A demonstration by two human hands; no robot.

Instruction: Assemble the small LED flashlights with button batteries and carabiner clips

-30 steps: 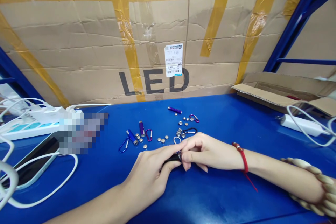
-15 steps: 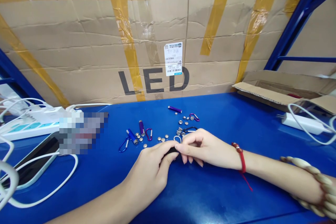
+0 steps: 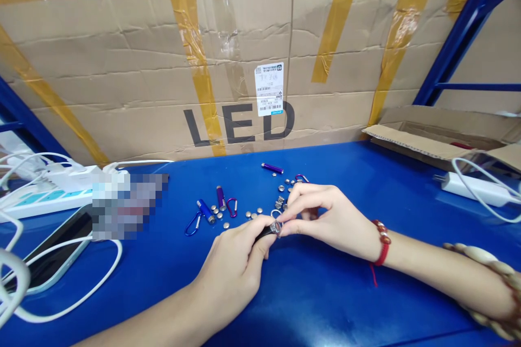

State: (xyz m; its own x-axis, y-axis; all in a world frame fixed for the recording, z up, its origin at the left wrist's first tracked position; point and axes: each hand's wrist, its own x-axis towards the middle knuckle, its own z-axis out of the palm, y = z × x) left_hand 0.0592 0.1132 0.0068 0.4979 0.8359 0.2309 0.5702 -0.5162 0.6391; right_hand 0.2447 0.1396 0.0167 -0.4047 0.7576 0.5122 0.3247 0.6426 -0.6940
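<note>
My left hand (image 3: 238, 260) is closed around a small black flashlight (image 3: 265, 231), its round metal end pointing right between thumb and forefinger. My right hand (image 3: 321, 217) pinches close against that end; what its fingertips hold is too small to make out. Just behind the fingertips shows a silver ring (image 3: 276, 213). Several button cells (image 3: 281, 188) lie beyond my right hand, some stacked, and more button cells (image 3: 248, 215) lie left of it. A blue flashlight (image 3: 205, 211) with a blue carabiner (image 3: 192, 224) and a purple flashlight (image 3: 220, 198) beside a purple carabiner (image 3: 232, 207) rest further left.
Another purple flashlight (image 3: 272, 168) lies at the back of the blue table (image 3: 325, 293). A large taped carton (image 3: 142, 92) stands behind. On the left are a power strip (image 3: 24, 205), a phone (image 3: 52, 249) and white cables; on the right, a white adapter (image 3: 476, 191) and an open cardboard box (image 3: 401, 141).
My right hand has shifted slightly right and raised its knuckles, uncovering the metal end of the black flashlight. It now hides the black carabiner. My left hand stays nearly in place.
</note>
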